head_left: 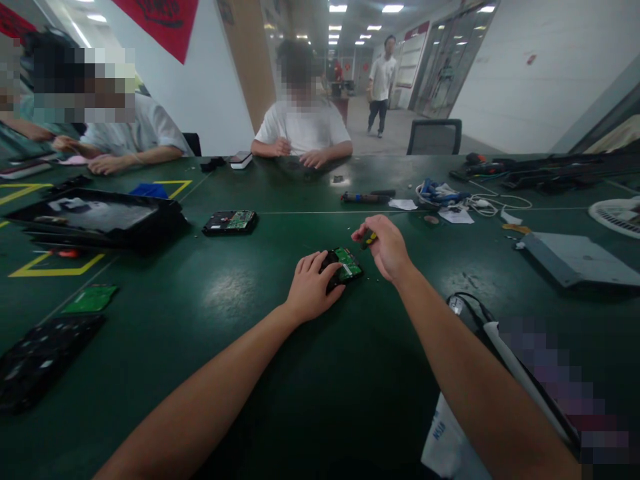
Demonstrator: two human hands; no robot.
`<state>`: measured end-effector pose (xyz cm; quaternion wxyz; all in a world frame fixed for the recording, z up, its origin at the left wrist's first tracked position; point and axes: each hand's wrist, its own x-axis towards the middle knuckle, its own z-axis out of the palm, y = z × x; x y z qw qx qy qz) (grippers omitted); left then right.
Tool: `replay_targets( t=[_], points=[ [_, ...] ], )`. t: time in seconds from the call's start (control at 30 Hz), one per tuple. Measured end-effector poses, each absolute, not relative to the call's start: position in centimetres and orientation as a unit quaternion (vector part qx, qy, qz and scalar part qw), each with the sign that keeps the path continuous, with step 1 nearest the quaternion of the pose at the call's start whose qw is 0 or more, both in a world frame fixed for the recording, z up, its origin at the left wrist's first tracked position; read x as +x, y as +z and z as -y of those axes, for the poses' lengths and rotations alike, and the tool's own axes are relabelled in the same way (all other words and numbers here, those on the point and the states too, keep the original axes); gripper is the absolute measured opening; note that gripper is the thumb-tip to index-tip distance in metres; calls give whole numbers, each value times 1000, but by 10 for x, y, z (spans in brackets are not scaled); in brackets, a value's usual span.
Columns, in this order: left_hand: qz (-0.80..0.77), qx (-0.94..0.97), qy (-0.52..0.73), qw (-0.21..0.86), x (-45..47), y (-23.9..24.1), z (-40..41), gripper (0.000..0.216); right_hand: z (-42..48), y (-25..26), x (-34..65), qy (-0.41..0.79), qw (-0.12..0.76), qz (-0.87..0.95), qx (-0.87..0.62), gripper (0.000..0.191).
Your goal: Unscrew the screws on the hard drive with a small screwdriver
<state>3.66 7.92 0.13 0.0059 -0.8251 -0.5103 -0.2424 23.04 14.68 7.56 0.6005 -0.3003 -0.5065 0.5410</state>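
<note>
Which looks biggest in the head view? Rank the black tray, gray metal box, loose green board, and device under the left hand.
1. Black tray
2. Gray metal box
Unsure: loose green board and device; the left hand partly covers the latter.

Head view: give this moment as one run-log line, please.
left hand: resting on green-boarded device; right hand: holding yellow-black tool; similar device: on table, farther left

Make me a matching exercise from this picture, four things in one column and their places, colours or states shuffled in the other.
Things
1. Left hand
2. Right hand
3. Tabletop
4. Mesh-backed chair

Descriptions
A. Beyond the far edge
B. Holding a yellow-marked tool
C. Dark green
D. Resting on a circuit-board device

Pairs: 1-D, 2-B, 3-C, 4-A
</note>
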Motion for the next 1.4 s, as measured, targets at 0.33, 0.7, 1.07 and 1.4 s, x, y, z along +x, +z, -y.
replay_targets(
  t=[0.33,0.7,1.07,1.4],
  points=[
    [511,-825,-241,16,37,1,-79,52,-146,76,233,564,584,512,-281,37],
    [518,-822,-233,31,39,1,-79,52,-150,71,235,528,606,507,-311,26],
    [514,-822,-243,28,39,1,-79,51,-144,75,232,562,579,518,-282,37],
    [516,-822,-239,28,38,1,-80,51,-146,70,228,514,615,511,-311,24]
  ],
)
